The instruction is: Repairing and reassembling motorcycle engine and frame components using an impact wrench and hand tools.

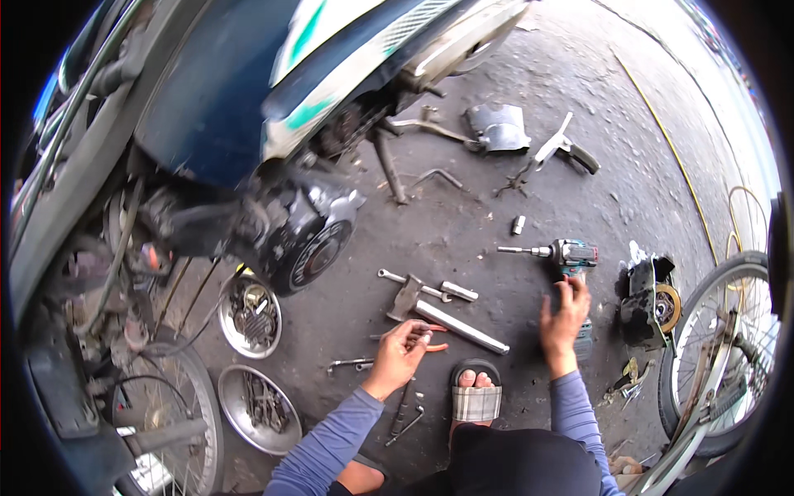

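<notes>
My right hand [565, 321] is over the handle of a teal and black cordless drill [576, 252] lying on the ground, its thumb apart from the fingers. A long bit points left from the drill. My left hand [400, 354] has its fingertips pinched together; whatever is between them is too small to make out. Beside and partly behind it lie orange-handled pliers [436, 347]. Just beyond are a hammer [459, 325] with a metal handle, a wrench [387, 274] and a socket [459, 291].
A motorbike [310, 240] fills the left side. Two metal bowls [225, 318] [240, 376] of parts stand by it. Removed parts, including a grey metal piece [498, 126], lie farther off. At right are a black box [641, 310] and a bicycle wheel [672, 372].
</notes>
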{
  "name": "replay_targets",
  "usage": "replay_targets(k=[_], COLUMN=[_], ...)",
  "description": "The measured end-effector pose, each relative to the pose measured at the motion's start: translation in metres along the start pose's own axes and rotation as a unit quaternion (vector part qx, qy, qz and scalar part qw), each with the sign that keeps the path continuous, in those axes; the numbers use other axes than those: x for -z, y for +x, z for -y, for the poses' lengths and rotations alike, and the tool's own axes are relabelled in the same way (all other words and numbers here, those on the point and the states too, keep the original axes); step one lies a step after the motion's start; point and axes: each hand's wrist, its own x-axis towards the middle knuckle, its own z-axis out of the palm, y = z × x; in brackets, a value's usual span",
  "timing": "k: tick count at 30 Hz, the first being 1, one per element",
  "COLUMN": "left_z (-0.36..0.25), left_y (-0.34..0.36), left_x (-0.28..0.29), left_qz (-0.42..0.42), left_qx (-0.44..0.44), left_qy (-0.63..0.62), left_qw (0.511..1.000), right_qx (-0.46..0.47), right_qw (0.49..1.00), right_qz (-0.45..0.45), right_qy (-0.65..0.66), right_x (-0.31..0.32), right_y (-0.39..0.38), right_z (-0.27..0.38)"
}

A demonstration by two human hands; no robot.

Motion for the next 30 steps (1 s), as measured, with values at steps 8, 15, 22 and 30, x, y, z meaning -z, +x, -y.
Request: replay_targets(k=[8, 15, 22, 30], left_z=[0.035, 0.022, 0.099, 0.129], left_y=[-0.093, -0.141, -0.223, -0.22], left_x=[-0.031, 0.127, 0.299, 0.339], left_qz=[0.277, 0.234, -0.273, -0.21], left_qx=[-0.187, 0.009, 0.344, 0.264], left_qy=[0.231, 0.264, 0.416, 0.474], left_qw=[0.914, 0.935, 0.796, 0.813], right_qx=[0.263, 0.332, 0.012, -0.262], right_qw=[0.939, 0.92, 0.991, 0.861], right_qz=[0.189, 0.206, -0.042, 0.355], right_qy=[-0.114, 0.003, -0.127, 0.254], right_x=[-0.046, -0.058, -0.025, -0.023], right_y=[0.098, 0.098, 0.036, 0.056], right_z=[0.048, 0.039, -0.074, -0.149])
